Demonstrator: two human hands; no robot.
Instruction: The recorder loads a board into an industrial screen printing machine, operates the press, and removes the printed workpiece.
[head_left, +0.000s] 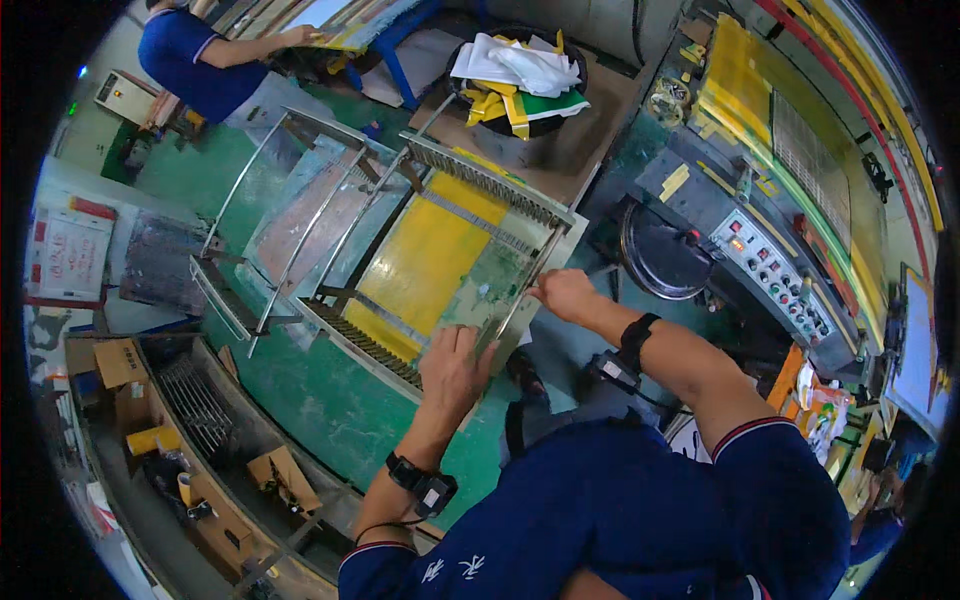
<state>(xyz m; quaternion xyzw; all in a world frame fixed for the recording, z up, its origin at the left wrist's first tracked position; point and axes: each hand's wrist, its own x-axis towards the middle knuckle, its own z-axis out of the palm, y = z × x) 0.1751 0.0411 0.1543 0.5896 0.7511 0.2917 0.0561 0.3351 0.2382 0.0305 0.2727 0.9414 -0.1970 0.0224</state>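
Observation:
A slotted metal rack (pixel 470 168) with toothed side rails and thin rods lies tilted before me. A yellow board with a worn green-grey end (pixel 415 255) shows between its rails. My right hand (pixel 566 293) is closed round the rod (pixel 513 312) on the rack's near side. Over the rack's near left corner, my left hand (pixel 455 372) reaches forward with its fingers stretched and its thumb apart. It appears to rest on the frame and hides that corner. Both wrists wear black straps with small boxes.
Beyond the rack stands another metal frame (pixel 285 270). A black bin (pixel 520 125) holds white and yellow sheets. At right is a machine with a control panel (pixel 772 262) and a round black stool (pixel 665 250). Shelving with cartons (pixel 215 525) fills the lower left. A co-worker (pixel 205 62) stands far left.

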